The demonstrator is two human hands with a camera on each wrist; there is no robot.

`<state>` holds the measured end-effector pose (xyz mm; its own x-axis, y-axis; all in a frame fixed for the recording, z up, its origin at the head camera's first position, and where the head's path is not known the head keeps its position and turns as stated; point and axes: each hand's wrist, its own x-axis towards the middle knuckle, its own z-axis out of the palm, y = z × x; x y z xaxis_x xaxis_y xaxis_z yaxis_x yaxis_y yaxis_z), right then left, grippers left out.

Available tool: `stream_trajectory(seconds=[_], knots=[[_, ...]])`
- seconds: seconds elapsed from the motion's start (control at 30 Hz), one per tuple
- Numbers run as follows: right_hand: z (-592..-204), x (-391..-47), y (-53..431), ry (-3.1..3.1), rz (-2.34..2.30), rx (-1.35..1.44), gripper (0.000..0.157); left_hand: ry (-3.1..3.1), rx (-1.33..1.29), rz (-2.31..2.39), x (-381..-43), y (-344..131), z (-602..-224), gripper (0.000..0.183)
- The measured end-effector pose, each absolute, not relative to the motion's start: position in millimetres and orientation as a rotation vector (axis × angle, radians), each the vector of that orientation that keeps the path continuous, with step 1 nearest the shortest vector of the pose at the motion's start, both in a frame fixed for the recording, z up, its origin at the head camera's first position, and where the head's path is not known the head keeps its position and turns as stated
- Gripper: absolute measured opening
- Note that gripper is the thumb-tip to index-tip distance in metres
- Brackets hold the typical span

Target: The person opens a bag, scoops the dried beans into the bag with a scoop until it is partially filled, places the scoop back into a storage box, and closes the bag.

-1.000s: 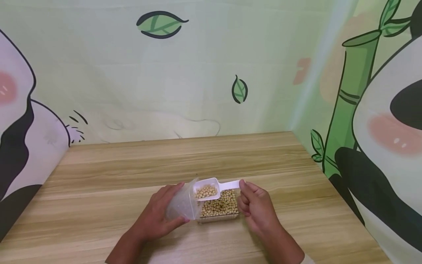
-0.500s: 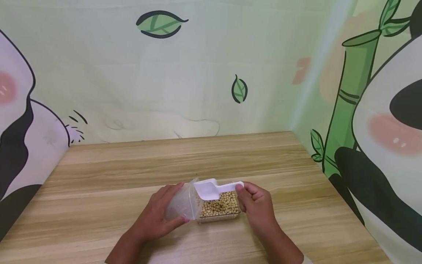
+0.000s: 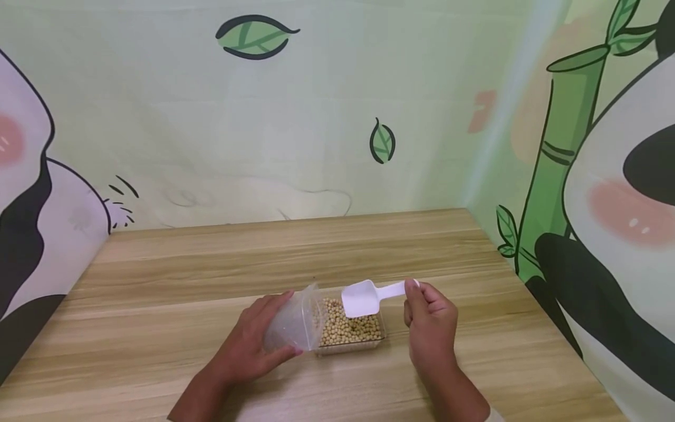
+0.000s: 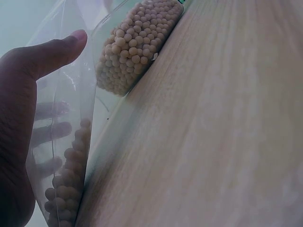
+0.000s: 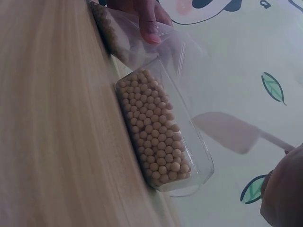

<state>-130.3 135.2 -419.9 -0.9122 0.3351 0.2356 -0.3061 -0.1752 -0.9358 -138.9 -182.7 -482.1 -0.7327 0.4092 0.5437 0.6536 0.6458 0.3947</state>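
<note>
A clear plastic bag [image 3: 290, 325] lies on its side in my left hand [image 3: 248, 349], thumb and fingers gripping it around its open mouth. Round pale beans, like soybeans [image 4: 64, 198], show inside the bag in the left wrist view. Directly right of the mouth stands a clear rectangular box [image 3: 350, 349], holding many of the same beans [image 3: 337, 328]. My right hand [image 3: 432, 325] pinches the handle end of a white scoop [image 3: 361, 299], whose bowl is above the box and apart from the bag. The scoop looks empty from the head view.
A wood-grain table [image 3: 184, 264] lies under everything. Behind it hangs a pale green backdrop [image 3: 316, 117] with printed leaves. Panda and bamboo prints [image 3: 554, 146] cover the right side.
The scoop held beans at the bag's mouth, then tipped over there. Now it has drawn back right, over the box, without visible beans. The left hand and bag have stayed in place.
</note>
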Motion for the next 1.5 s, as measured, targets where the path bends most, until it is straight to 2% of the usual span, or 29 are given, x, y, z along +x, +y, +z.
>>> stream_trajectory(seconds=[0.2,0.6,0.9,1.0,1.1,1.5], knots=[[-423,-131,133,-1.898,1.873,-0.172,0.028,-2.432,-0.853,-0.813,-139,-183,-482,0.093],[-430,-134,133,-2.142,1.690,-0.138,0.023,-2.459,-0.850,-0.830,-140,-184,-483,0.094],[-430,-146,138,-2.049,2.116,-0.388,0.033,-2.445,-0.853,-0.818,-140,-183,-482,0.093],[-432,-149,140,-1.942,2.301,-0.417,0.032,-2.449,-0.853,-0.815,-140,-184,-482,0.092],[-434,-150,143,-1.880,2.415,-0.444,0.037,-2.446,-0.859,-0.810,-140,-184,-483,0.092],[-441,-153,148,-1.782,2.633,-0.508,0.051,-2.426,-0.872,-0.793,-140,-184,-483,0.093]])
